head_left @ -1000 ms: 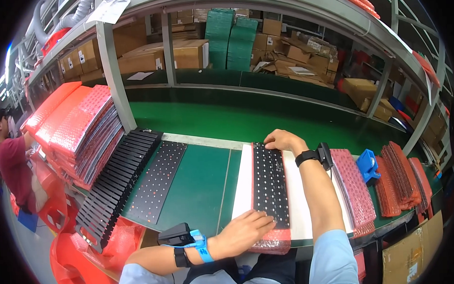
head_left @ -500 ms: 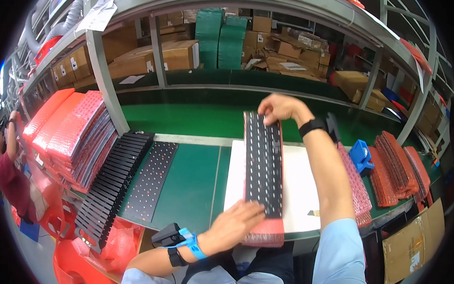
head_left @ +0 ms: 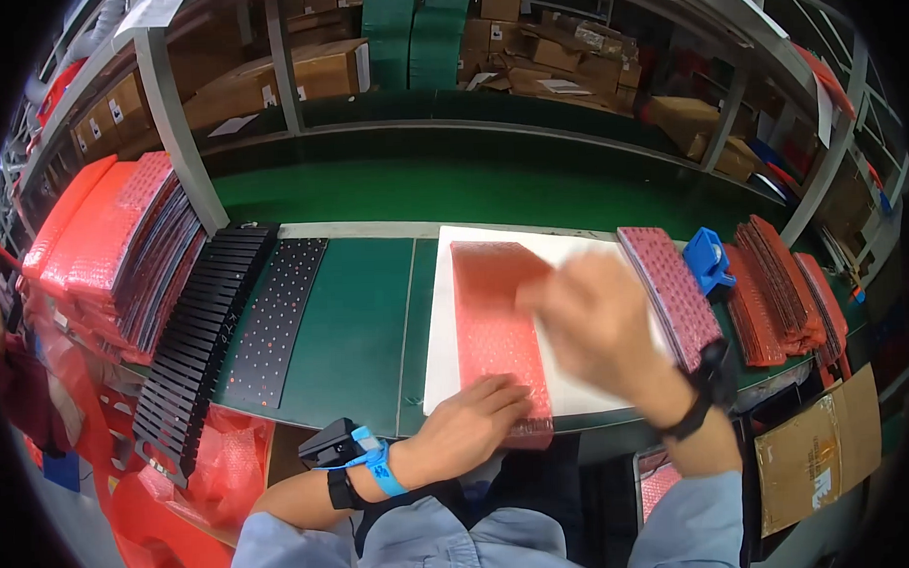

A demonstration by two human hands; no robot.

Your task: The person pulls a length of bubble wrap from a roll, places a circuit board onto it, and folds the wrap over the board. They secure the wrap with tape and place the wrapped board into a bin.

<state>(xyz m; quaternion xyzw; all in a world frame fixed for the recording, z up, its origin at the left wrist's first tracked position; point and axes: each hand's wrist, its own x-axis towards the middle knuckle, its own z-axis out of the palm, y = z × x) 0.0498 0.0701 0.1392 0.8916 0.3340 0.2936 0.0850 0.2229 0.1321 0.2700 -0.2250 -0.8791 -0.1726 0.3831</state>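
A red bubble-wrap bag or sheet [head_left: 496,333] lies lengthwise on a white board [head_left: 437,285] in front of me. Its far part looks darker red; what is under it cannot be made out. My left hand [head_left: 469,424] rests on the near end of the wrap, palm down with fingers stretched out. Over the wrap's right edge, my right hand [head_left: 601,324] is smeared by motion, so its grip is unclear. A dark panel dotted with small light and orange spots [head_left: 281,320] lies to the left, beside a black slotted rack [head_left: 201,343].
A tall stack of red bubble-wrapped panels [head_left: 113,246] stands at the far left. On the right are a pink bubble-wrapped stack [head_left: 672,296], a blue tape dispenser [head_left: 709,262] and red wrapped bundles [head_left: 775,288]. A grey shelf post [head_left: 179,133] rises behind the green bench.
The black slotted panel between my hands no longer shows; red wrap is seen there instead. My right hand has moved down and nearer. The whole view has shifted slightly.
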